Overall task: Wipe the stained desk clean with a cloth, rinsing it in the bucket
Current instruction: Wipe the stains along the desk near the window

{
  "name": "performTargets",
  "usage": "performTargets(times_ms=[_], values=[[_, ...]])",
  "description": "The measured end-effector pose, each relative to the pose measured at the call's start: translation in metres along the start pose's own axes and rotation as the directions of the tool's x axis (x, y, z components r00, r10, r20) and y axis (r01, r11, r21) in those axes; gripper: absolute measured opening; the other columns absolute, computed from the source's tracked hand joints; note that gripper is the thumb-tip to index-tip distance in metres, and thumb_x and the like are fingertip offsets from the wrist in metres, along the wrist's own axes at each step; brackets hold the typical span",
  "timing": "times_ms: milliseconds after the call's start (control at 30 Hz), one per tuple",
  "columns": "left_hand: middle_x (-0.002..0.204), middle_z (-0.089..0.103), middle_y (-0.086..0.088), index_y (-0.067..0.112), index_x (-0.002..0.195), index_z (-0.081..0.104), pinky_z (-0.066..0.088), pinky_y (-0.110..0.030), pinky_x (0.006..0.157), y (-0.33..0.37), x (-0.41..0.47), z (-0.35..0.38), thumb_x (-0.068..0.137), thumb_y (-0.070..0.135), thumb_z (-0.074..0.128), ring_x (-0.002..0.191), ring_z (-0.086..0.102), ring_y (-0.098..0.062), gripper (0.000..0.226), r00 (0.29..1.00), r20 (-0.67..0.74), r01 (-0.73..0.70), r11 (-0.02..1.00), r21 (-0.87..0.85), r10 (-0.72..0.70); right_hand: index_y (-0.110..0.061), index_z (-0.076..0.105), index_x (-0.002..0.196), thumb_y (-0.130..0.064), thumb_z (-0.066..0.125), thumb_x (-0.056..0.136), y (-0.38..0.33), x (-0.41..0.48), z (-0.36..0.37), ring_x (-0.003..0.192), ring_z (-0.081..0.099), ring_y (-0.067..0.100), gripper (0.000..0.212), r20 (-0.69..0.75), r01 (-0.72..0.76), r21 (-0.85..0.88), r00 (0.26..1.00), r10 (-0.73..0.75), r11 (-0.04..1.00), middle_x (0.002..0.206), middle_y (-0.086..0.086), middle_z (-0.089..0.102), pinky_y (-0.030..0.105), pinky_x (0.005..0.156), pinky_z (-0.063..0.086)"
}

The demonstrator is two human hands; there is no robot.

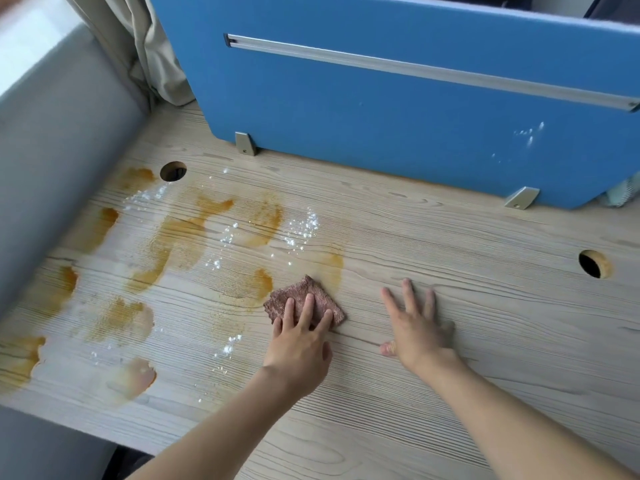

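A light wood-grain desk (450,341) carries orange-brown stains (180,237) and scattered white powder (301,230) across its left half. A small brown folded cloth (304,296) lies flat on the desk at the right edge of the stained area. My left hand (298,344) presses on the cloth with straight fingers. My right hand (415,327) rests flat on the bare desk just to the right, fingers spread. No bucket is in view.
A blue partition panel (381,109) with a metal rail stands along the desk's far edge on metal brackets. Two round cable holes (173,170) (592,264) pierce the desktop. A grey wall surface (52,174) borders the left side, with a curtain (156,57) behind.
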State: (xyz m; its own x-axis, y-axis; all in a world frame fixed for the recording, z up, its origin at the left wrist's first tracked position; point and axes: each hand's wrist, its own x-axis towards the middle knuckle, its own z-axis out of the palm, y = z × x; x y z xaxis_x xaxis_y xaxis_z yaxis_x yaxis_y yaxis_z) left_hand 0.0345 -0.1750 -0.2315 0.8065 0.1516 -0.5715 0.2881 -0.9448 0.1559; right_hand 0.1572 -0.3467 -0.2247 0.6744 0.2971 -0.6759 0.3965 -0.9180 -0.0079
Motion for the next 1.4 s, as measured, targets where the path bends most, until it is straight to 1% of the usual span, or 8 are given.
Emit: performTargets(times_ms=[133, 300, 533, 667, 800, 967, 1200, 1400], values=[[0.165, -0.019, -0.009, 0.029, 0.159, 0.0, 0.007, -0.056, 0.123, -0.001, 0.025, -0.016, 0.104, 0.041, 0.025, 0.15, -0.017, -0.042, 0.062, 0.998, -0.035, 0.06, 0.997, -0.04, -0.061, -0.042, -0.012, 0.155, -0.05, 0.069, 0.088, 0.0, 0.002, -0.001, 0.149, -0.018, 0.043, 0.106, 0.013, -0.007, -0.018, 1.0, 0.007, 1.0, 0.162, 0.001, -0.03, 0.071, 0.107, 0.028], [0.164, -0.021, -0.01, 0.028, 0.159, -0.003, 0.004, -0.055, 0.123, 0.014, 0.009, -0.007, 0.104, 0.043, 0.024, 0.148, -0.02, -0.042, 0.064, 1.0, -0.005, 0.006, 1.0, 0.008, -0.006, -0.038, -0.024, 0.153, -0.055, 0.078, 0.077, -0.004, 0.01, -0.014, 0.148, -0.024, 0.043, 0.129, 0.022, 0.034, -0.126, 0.999, -0.031, 0.991, 0.159, 0.008, -0.037, 0.074, 0.113, 0.01], [0.164, -0.019, -0.012, 0.027, 0.159, -0.002, 0.006, -0.058, 0.122, 0.012, 0.042, -0.027, 0.104, 0.044, 0.023, 0.149, -0.017, -0.045, 0.063, 0.996, -0.024, 0.086, 0.996, -0.03, -0.087, -0.04, -0.023, 0.153, -0.046, 0.085, 0.072, -0.007, 0.016, -0.021, 0.148, -0.023, 0.045, 0.135, 0.066, 0.04, -0.09, 0.997, -0.034, 0.995, 0.158, 0.005, -0.039, 0.071, 0.112, 0.021], [0.164, -0.02, -0.011, 0.028, 0.159, -0.002, 0.005, -0.056, 0.123, 0.011, 0.027, -0.017, 0.104, 0.043, 0.026, 0.149, -0.018, -0.043, 0.064, 1.0, -0.015, 0.0, 1.0, 0.031, 0.001, -0.041, -0.021, 0.153, -0.049, 0.085, 0.071, -0.009, 0.018, -0.023, 0.148, -0.021, 0.045, 0.135, 0.073, 0.041, -0.105, 0.997, -0.034, 0.994, 0.159, 0.005, -0.037, 0.07, 0.112, 0.024], [0.166, -0.016, -0.01, 0.031, 0.159, 0.004, 0.009, -0.055, 0.123, 0.001, 0.052, -0.035, 0.103, 0.043, 0.028, 0.15, -0.013, -0.042, 0.062, 0.998, -0.043, 0.045, 0.999, -0.015, -0.046, -0.041, -0.001, 0.156, -0.052, 0.083, 0.073, -0.01, 0.03, -0.034, 0.15, -0.01, 0.046, 0.119, 0.01, 0.05, -0.05, 0.999, -0.049, 0.998, 0.164, 0.007, -0.021, 0.068, 0.114, 0.02], [0.164, -0.02, -0.013, 0.027, 0.16, -0.002, 0.005, -0.056, 0.123, 0.015, 0.043, -0.029, 0.103, 0.043, 0.026, 0.148, -0.018, -0.044, 0.065, 1.0, -0.017, 0.02, 1.0, 0.021, -0.02, -0.042, -0.014, 0.155, -0.048, 0.083, 0.074, -0.012, 0.042, -0.038, 0.149, -0.018, 0.045, 0.127, 0.028, -0.005, -0.007, 1.0, 0.005, 1.0, 0.162, 0.003, -0.032, 0.072, 0.11, 0.022], [0.165, -0.017, -0.013, 0.027, 0.159, 0.001, 0.008, -0.058, 0.122, 0.012, 0.073, -0.047, 0.102, 0.046, 0.027, 0.149, -0.015, -0.046, 0.066, 0.998, -0.024, 0.065, 0.998, -0.017, -0.066, -0.043, -0.013, 0.155, -0.045, 0.083, 0.075, -0.013, 0.042, -0.039, 0.149, -0.017, 0.046, 0.125, 0.029, -0.008, -0.022, 1.0, 0.009, 1.0, 0.163, 0.004, -0.03, 0.073, 0.109, 0.025], [0.165, -0.018, -0.011, 0.03, 0.159, 0.0, 0.007, -0.055, 0.123, 0.009, 0.068, -0.041, 0.103, 0.046, 0.024, 0.15, -0.017, -0.042, 0.063, 0.999, -0.033, -0.01, 0.999, 0.036, 0.011, -0.044, -0.015, 0.155, -0.045, 0.084, 0.074, -0.015, 0.045, -0.041, 0.149, -0.017, 0.047, 0.127, 0.043, -0.014, -0.023, 0.999, 0.015, 1.0, 0.162, 0.004, -0.031, 0.073, 0.108, 0.025]])
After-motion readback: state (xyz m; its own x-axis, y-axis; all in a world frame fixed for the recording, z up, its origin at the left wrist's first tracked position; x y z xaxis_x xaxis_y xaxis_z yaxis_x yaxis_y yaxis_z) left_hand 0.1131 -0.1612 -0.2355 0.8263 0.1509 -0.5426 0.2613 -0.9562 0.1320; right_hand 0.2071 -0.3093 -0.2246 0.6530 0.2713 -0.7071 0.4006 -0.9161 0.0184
